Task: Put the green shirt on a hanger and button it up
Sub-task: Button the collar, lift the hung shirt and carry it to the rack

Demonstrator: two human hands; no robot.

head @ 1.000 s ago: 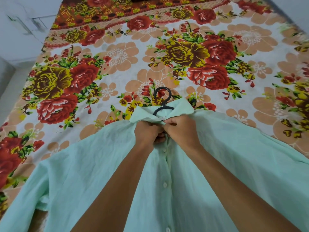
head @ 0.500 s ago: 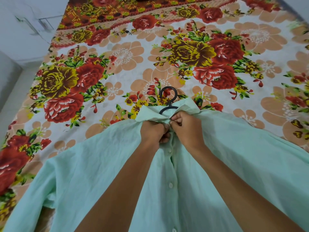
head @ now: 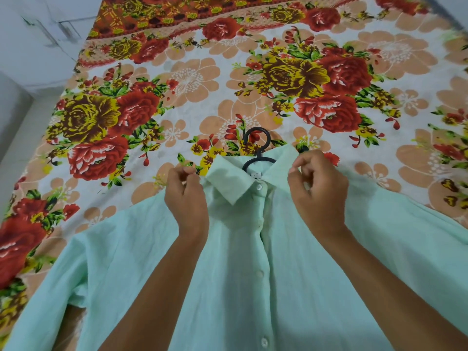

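Head view, the only one. Green shirt (head: 253, 274) lies front-up on the bed, its collar (head: 229, 182) abt mid-bed and its body running down to the near edge, sleeves spread toward the left and right sides. Black hanger (head: 257, 150) is inside it; only the hook and a bit of the neck poke out past the collar. Top button (head: 258, 186) looks done up, and the placket buttons below look closed as far as I can tell.

Left hand (head: 187, 196) sits just left of the collar, fingers curled, thumb and forefinger tips together; can't tell if any cloth is in that pinch. Right hand (head: 319, 188) is at the right collar wing, fingers curled in the same way, maybe nipping the collar edge; not clear either.

Handling, my read: thin, light, floppy cotton-type cloth, creases easily, no stiffness except the collar and placket. It'll drag and bunch on the bedding if pulled flat. Best lifted by the hanger hook w/ weight carried at the shoulders, or pinched at the collar wings and shoulder seams for straightening. Buttons are small, so fingertip work.

Surface: soft bed under a floral bedsheet (head: 177, 79), red and yellow roses, peach blooms; it gives under pressure. Room: pale wall (head: 38, 34) at the upper left, light floor (head: 27, 127) by the left side.
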